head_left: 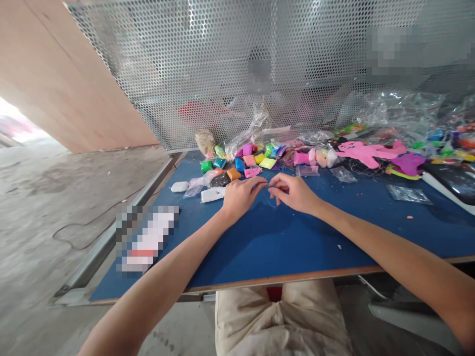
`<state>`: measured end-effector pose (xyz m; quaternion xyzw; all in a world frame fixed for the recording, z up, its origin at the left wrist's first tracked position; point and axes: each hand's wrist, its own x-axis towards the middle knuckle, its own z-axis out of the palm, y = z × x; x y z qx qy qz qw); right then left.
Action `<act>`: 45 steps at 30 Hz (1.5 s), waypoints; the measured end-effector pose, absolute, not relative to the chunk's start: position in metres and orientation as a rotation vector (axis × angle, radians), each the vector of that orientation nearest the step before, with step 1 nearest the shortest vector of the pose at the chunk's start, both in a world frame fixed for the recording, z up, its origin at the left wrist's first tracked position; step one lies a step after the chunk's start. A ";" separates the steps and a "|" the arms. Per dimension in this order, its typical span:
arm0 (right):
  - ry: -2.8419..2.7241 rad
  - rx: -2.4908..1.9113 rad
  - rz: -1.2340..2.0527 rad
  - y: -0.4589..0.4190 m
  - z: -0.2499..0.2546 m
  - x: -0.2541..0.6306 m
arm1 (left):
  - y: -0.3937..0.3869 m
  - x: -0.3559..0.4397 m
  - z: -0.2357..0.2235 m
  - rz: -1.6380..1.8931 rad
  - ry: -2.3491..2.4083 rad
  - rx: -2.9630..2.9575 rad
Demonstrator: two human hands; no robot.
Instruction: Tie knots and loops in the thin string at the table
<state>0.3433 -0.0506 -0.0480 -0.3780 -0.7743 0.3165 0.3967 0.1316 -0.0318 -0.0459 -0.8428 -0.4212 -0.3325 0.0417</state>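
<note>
My left hand (241, 195) and my right hand (293, 193) rest close together on the blue table (282, 242), fingertips almost touching. Both are pinched on a thin thread or wire (270, 200) that curves between them; it is too fine to name with certainty. Just beyond my fingers lies a heap of small coloured clay packets (245, 160) in green, blue, orange, yellow and pink.
A perforated metal screen (260, 64) walls the table's far side. Pink and purple foam cut-outs (371, 153) and clear plastic bags (401, 116) lie at the right. White objects (213, 194) sit left of my hands. The table's front edge is near my lap.
</note>
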 end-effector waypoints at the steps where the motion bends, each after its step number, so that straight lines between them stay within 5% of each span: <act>1: -1.938 -0.928 0.875 -0.051 -0.048 0.343 | -0.031 0.130 -0.045 -1.012 -1.231 -2.561; 8: -1.805 -0.778 1.221 -0.054 -0.044 0.340 | -0.035 0.122 -0.031 -0.947 -1.095 -2.647; 21: -1.815 -0.725 1.144 -0.062 -0.039 0.337 | -0.046 0.128 -0.025 -1.035 -1.117 -2.650; 31: -1.680 -0.808 1.140 -0.049 -0.046 0.343 | -0.048 0.143 -0.039 -1.923 -1.580 -3.197; 45: -2.112 -1.124 0.351 -0.048 -0.043 0.352 | -0.048 0.143 -0.040 -2.258 -1.999 -3.533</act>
